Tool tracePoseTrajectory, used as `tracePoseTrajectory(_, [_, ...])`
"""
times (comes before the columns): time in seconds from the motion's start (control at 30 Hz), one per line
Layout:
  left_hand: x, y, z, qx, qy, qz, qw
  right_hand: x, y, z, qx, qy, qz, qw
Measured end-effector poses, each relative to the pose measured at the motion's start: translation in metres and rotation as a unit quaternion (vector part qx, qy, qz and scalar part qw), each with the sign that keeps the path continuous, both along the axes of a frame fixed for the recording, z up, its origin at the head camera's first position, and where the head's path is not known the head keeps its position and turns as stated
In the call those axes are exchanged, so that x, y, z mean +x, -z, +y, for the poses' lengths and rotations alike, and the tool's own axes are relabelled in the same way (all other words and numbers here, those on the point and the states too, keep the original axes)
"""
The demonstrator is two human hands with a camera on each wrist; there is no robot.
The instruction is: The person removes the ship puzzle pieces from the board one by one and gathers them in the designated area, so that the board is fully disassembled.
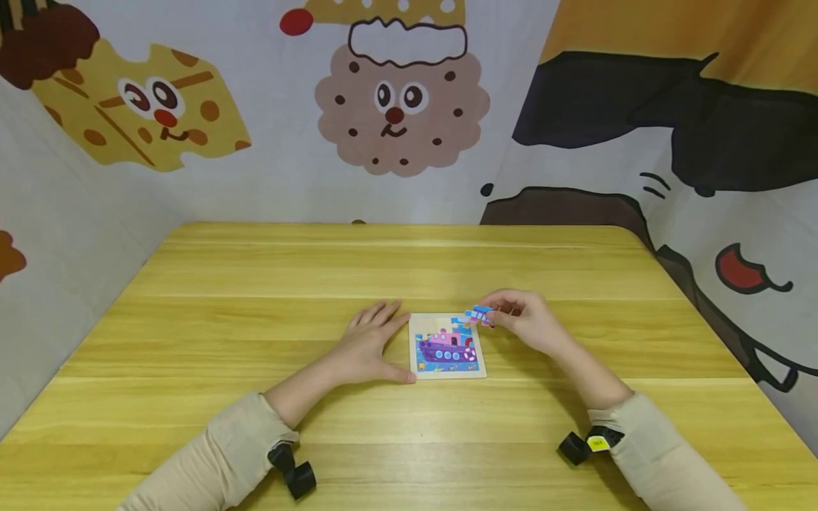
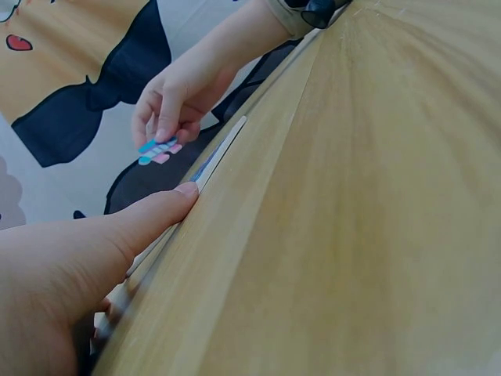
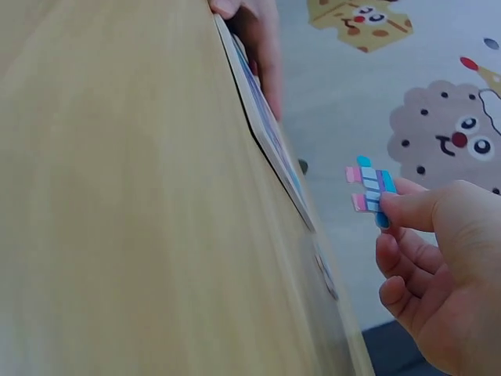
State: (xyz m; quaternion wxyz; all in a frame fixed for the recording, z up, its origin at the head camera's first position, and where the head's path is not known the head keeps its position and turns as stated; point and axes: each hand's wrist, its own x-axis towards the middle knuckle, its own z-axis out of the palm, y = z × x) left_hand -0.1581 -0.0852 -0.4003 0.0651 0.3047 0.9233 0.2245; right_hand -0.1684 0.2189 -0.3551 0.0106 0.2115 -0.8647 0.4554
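Note:
A square jigsaw puzzle point(image 1: 447, 353) with a pale wooden frame lies on the table, its picture showing a purple and pink ship on blue water. Bare backing shows in its upper left part. My left hand point(image 1: 364, 351) rests at the puzzle's left side, fingers spread, with the thumb at the near corner and the index finger by the far one. Between thumb and fingers, my right hand point(image 1: 527, 323) pinches a jigsaw piece point(image 3: 373, 188) in blue, white and pink. The piece is held up over the frame's far right corner in the head view.
Another flat piece point(image 3: 325, 274) lies on the table beyond the puzzle's end in the right wrist view. The wooden table point(image 1: 255, 270) reaches back to a cloth backdrop point(image 1: 275, 191) printed with cartoon figures. Each wrist wears a black camera strap point(image 1: 292, 470).

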Motion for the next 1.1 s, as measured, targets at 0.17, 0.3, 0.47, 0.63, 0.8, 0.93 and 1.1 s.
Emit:
tracePoseTrajectory(0.17, [0.001,-0.001,0.0,-0.001,-0.001,-0.001,1.0,-0.012,0.012,0.024,0.002,0.015,-0.014,0.9998])
tracePoseTrajectory(0.3, [0.001,-0.001,0.0,-0.001,0.0,-0.002,1.0,-0.016,0.011,0.037,0.002,0.019,-0.021,0.9996])
tracePoseTrajectory(0.47, [0.001,-0.001,0.0,-0.003,-0.001,-0.003,1.0,-0.019,0.007,0.047,0.012,0.026,-0.039,0.9988])
tracePoseTrajectory(0.63, [0.0,-0.001,0.0,-0.003,-0.002,-0.003,1.0,-0.021,0.007,0.056,0.024,0.03,-0.057,0.9976])
tracePoseTrajectory(0.8, [0.0,0.0,0.001,-0.007,-0.004,-0.003,1.0,-0.026,0.011,0.063,0.032,0.025,-0.054,0.9977])
tracePoseTrajectory(0.93, [0.0,0.0,0.001,-0.008,-0.004,-0.003,1.0,-0.03,0.016,0.069,0.042,0.017,-0.046,0.9979])
tracePoseTrajectory(1.1, [0.001,-0.001,0.001,-0.005,-0.003,-0.004,1.0,-0.032,0.02,0.075,0.046,0.007,-0.058,0.9973])
